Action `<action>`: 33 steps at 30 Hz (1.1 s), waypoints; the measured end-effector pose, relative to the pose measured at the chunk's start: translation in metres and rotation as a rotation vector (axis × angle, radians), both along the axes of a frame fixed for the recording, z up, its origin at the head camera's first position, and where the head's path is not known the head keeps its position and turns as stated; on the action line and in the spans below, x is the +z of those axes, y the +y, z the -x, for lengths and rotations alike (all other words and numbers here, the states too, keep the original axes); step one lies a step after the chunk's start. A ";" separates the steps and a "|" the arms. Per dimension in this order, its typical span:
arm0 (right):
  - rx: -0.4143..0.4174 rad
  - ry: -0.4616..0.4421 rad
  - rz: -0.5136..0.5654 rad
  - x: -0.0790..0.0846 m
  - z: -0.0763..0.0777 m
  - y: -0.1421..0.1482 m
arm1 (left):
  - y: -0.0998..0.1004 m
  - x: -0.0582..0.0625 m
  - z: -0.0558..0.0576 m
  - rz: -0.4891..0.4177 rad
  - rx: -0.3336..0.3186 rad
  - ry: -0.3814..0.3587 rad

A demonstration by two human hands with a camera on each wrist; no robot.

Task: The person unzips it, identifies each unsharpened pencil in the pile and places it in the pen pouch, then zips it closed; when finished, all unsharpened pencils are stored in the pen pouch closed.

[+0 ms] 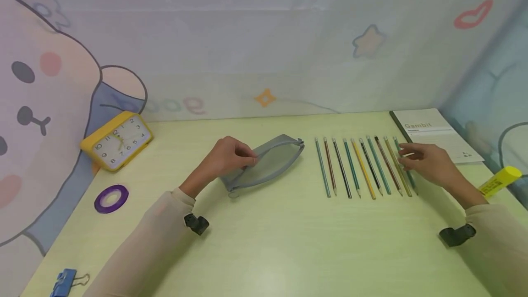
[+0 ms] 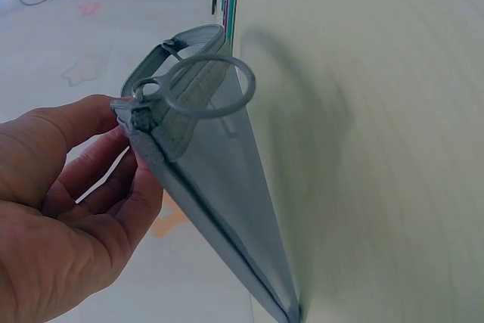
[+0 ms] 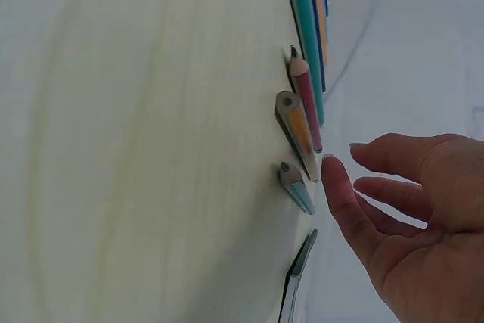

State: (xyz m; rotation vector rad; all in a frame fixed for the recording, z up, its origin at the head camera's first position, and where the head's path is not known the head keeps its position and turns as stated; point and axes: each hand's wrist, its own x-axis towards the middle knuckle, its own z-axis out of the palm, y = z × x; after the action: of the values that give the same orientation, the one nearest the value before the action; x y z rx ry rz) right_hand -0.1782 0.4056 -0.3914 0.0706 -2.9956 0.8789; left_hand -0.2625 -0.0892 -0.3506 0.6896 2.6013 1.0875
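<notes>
Ten pencils [image 1: 363, 168], one pouch [image 1: 270, 164], one clock [image 1: 123, 141]

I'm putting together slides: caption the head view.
Left hand pinches an open gray pouch; right hand is at the right end of a pencil row.

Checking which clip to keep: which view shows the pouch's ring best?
The left wrist view: the ring appears large and uncovered, attached at the end of the pouch. The head view shows it only small and faint, at the pouch's near end. The right wrist view doesn't show it.
</notes>
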 end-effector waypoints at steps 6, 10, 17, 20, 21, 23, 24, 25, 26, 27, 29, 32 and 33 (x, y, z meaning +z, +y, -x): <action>0.009 0.028 -0.073 -0.003 0.003 -0.005 | 0.000 0.000 -0.001 0.005 0.004 -0.008; 0.028 0.033 -0.112 -0.004 0.006 -0.008 | 0.000 0.001 -0.002 0.004 0.004 -0.012; 0.058 0.008 -0.134 -0.005 0.016 -0.012 | 0.000 0.002 -0.003 0.010 -0.002 0.007; 0.064 -0.032 -0.155 -0.004 0.020 -0.014 | 0.000 0.002 -0.002 0.011 -0.004 0.015; 0.068 -0.043 -0.172 -0.003 0.021 -0.015 | 0.000 0.002 -0.002 0.011 -0.006 0.015; 0.078 -0.050 -0.217 -0.002 0.024 -0.016 | -0.001 0.003 -0.002 0.013 -0.006 0.017; 0.086 -0.048 -0.242 -0.002 0.026 -0.017 | -0.001 0.003 -0.002 0.014 -0.006 0.021; 0.097 -0.046 -0.263 -0.001 0.027 -0.018 | -0.001 0.003 -0.001 0.015 -0.008 0.025; 0.107 -0.040 -0.287 -0.001 0.029 -0.018 | -0.002 0.003 -0.002 0.014 -0.007 0.027; 0.114 -0.042 -0.302 -0.001 0.030 -0.019 | -0.002 0.003 -0.002 0.015 -0.008 0.030; 0.123 -0.054 -0.315 0.000 0.032 -0.021 | -0.003 0.003 -0.002 0.014 -0.008 0.034; 0.131 -0.092 -0.308 0.002 0.034 -0.024 | -0.003 0.003 -0.003 0.013 -0.004 0.029; 0.131 -0.106 -0.302 0.003 0.035 -0.025 | -0.004 0.002 -0.004 0.012 -0.006 0.029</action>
State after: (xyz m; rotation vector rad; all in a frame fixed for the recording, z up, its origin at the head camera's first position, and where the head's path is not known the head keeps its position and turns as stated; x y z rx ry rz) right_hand -0.2128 0.3806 -0.3883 0.2334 -3.2290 0.4416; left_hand -0.2590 -0.0927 -0.3483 0.7149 2.6265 1.0668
